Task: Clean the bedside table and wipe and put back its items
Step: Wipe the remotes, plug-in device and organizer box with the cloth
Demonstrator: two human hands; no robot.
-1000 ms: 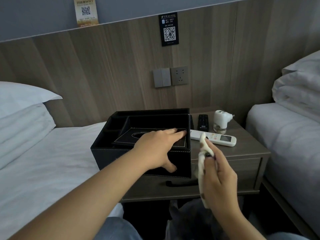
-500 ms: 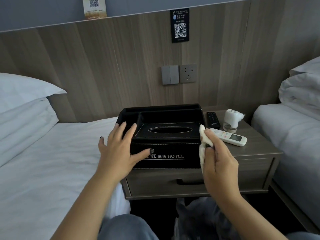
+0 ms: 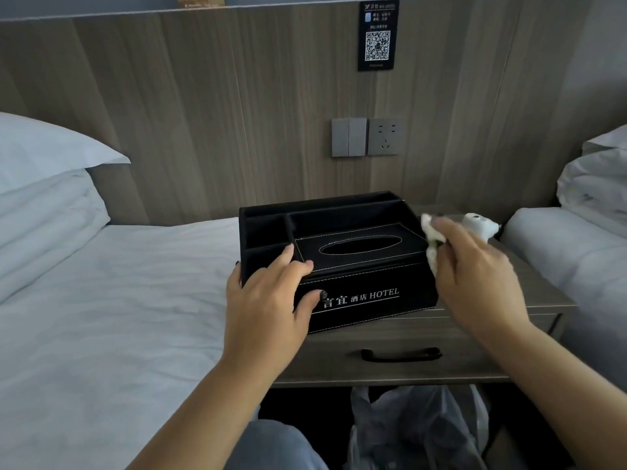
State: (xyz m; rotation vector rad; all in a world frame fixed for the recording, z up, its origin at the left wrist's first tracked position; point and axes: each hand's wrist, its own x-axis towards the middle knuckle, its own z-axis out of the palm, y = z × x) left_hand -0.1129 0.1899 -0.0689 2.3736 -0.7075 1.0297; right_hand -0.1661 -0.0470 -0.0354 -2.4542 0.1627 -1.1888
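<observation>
In the head view, the left hand (image 3: pixel 268 300) is gripping the near left corner of the black organizer box (image 3: pixel 356 262), probably to steady it on the bedside table (image 3: pixel 407 337). The right hand (image 3: pixel 475 276) is pinching a white cloth (image 3: pixel 432 239) at the box's right edge, likely for wiping.

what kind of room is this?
Most likely a hotel twin room. The black tissue box organizer on the bedside table is printed "HOTEL", a QR code sign hangs on the wood wall panel, and white-sheeted beds flank the table on both sides.
</observation>
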